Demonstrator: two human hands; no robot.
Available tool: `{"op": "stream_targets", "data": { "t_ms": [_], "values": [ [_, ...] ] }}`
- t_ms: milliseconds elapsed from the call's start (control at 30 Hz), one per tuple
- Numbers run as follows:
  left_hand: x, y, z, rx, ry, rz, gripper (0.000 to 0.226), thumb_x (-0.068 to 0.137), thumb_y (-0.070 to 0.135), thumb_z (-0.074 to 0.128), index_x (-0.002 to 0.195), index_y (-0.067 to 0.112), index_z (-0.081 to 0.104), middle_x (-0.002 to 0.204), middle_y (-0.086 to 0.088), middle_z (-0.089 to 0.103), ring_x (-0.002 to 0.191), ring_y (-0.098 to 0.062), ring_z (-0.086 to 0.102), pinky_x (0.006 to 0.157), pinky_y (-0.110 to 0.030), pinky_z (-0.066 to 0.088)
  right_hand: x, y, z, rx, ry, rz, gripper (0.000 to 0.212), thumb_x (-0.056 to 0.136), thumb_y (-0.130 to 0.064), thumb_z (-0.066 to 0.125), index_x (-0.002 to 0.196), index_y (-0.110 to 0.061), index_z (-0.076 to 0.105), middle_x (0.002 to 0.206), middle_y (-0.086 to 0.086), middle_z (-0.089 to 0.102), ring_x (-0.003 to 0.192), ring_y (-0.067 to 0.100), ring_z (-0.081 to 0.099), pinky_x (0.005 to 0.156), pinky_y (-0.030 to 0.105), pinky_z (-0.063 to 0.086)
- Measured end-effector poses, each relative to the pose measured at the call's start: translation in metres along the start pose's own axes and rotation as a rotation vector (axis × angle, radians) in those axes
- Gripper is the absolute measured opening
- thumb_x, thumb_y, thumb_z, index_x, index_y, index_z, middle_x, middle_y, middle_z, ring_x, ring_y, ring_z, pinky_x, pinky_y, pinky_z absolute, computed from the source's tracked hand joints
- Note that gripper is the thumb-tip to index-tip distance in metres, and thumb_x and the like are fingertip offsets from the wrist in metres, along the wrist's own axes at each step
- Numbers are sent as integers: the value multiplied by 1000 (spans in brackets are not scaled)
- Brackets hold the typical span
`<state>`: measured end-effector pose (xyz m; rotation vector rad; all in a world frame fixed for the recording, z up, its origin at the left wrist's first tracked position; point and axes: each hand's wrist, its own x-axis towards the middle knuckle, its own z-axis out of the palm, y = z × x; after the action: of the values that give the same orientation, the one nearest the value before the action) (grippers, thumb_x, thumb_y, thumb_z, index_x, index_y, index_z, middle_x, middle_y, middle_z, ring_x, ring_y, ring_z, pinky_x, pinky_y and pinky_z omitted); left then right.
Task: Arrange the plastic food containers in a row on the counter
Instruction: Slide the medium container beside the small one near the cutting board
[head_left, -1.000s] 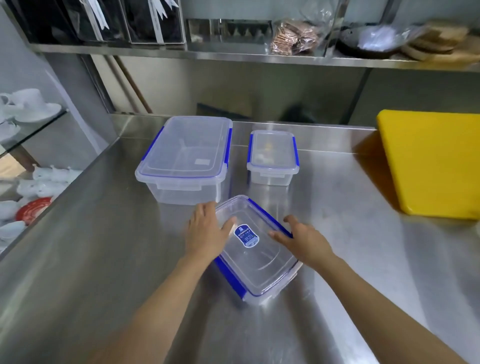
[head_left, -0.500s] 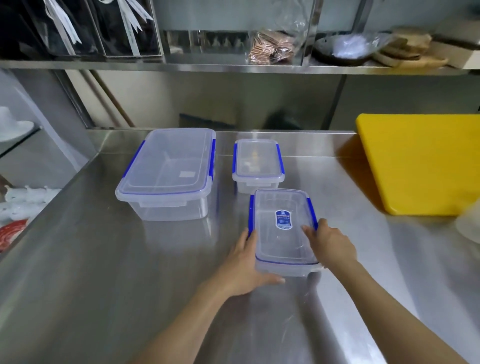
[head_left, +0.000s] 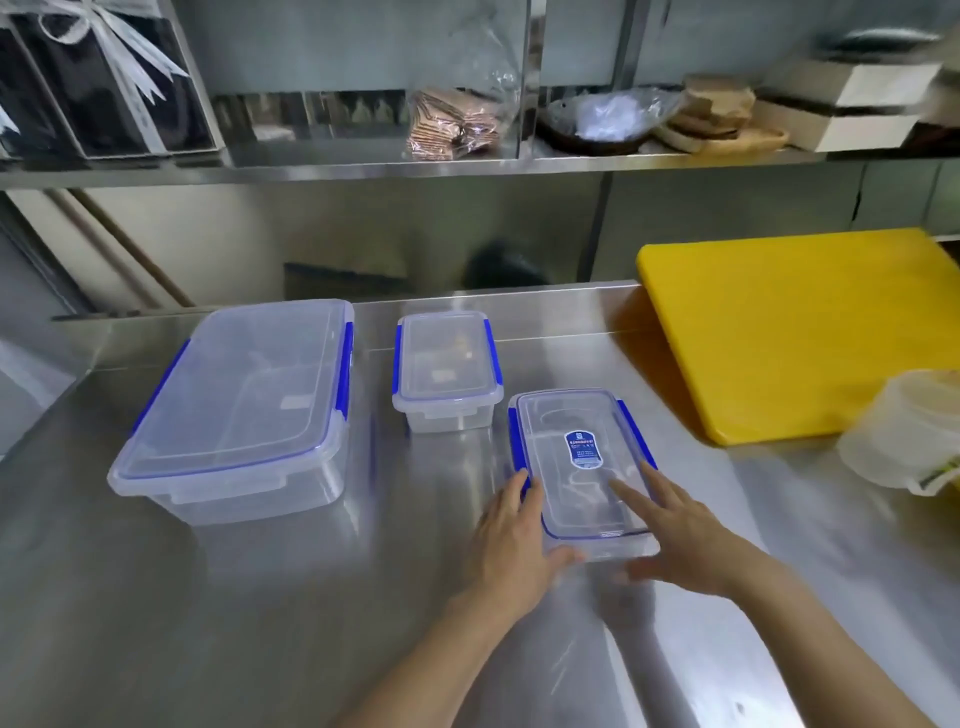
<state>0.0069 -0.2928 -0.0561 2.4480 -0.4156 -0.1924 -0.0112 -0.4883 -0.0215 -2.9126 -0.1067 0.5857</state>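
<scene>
a steel counter (head_left: 260, 597) is seen running under a steel shelf (head_left: 363, 169). at the right, a yellow cutting board (head_left: 800, 332) is laid on the counter, and a whitish tub (head_left: 904, 441), blurred, is set just in front of it.

three clear plastic containers with blue clips and closed lids are placed on the counter. the large container (head_left: 239, 405) is set at the left; nothing is seen inside it except a small pale label. the small container (head_left: 447, 364) is set to its right, near the back; something faint and brownish is glimpsed through its lid, but what it is cannot be told. the medium container (head_left: 576, 462), marked with a blue sticker on the lid, is set right of the small one and nearer the camera, so the row is not lined up; it looks empty.

the medium container is flanked at its near end. the left hand (head_left: 511, 545) is laid against its left side, fingers spread loosely and thumb at the near corner. the right hand (head_left: 680, 535) is rested on the lid's near right part, fingers extended flat and apart. nothing is clasped by either hand.
</scene>
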Motion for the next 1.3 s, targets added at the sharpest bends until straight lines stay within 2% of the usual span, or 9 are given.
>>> {"op": "stream_targets", "data": {
  "t_ms": [100,200,467,733,900,967,1100,1200,1300],
  "values": [
    [22,1,4,68,8,20,90,77,58,60,146,20,15,157,3,15,141,-18,21,113,-34,25,14,9,-8,29,94,-8,76,87,-47,51,146,-33,5,159,4,-6,145,24,5,115,39,23],
    [50,2,3,97,30,13,92,76,61,58,146,21,14,157,4,17,141,-17,23,112,-34,26,38,20,-19,34,87,2,72,90,-46,46,146,-31,4,158,7,-9,146,24,-1,116,40,20],
    [139,4,-7,127,11,-47,89,78,55,60,145,19,14,156,1,20,141,-22,25,110,-39,30,116,39,-51,79,61,31,72,92,-46,40,147,-27,-2,157,10,-15,144,26,-13,117,38,8],
    [194,7,-13,-13,7,-126,85,81,43,64,146,22,13,156,2,21,137,-21,33,106,-41,38,168,47,-73,2,38,19,72,94,-45,34,145,-24,-13,156,11,-20,143,29,-19,117,41,4],
    [199,12,-7,-99,23,-116,83,81,35,67,145,23,15,155,2,23,136,-21,34,107,-43,39,173,61,-67,-39,66,9,86,86,-59,38,144,-26,-17,155,10,-22,142,27,-21,118,41,5],
    [200,18,-4,-113,33,-106,83,81,33,67,145,22,15,155,2,23,136,-20,34,107,-41,40,170,66,-64,-97,124,21,92,77,-72,26,144,-25,-17,156,11,-19,143,28,-19,118,42,5],
    [211,40,7,-155,-11,-64,86,82,28,67,146,16,12,158,-2,13,140,-21,27,112,-34,31,161,84,-59,-150,242,63,125,40,-84,-30,145,-20,-11,157,16,-9,144,31,-11,118,40,4],
    [218,60,18,-149,-54,-35,88,83,28,65,147,10,8,159,-6,5,143,-21,17,113,-29,20,155,109,-59,-145,272,106,132,34,-82,-37,146,-19,-7,157,15,-8,145,30,-9,118,38,5],
    [222,68,26,-106,-51,-41,87,85,32,62,147,9,6,159,-6,3,143,-21,16,112,-30,20,155,122,-64,-155,263,110,132,35,-80,-38,146,-17,-5,158,14,-7,145,27,-7,118,36,5]
  ]
}}
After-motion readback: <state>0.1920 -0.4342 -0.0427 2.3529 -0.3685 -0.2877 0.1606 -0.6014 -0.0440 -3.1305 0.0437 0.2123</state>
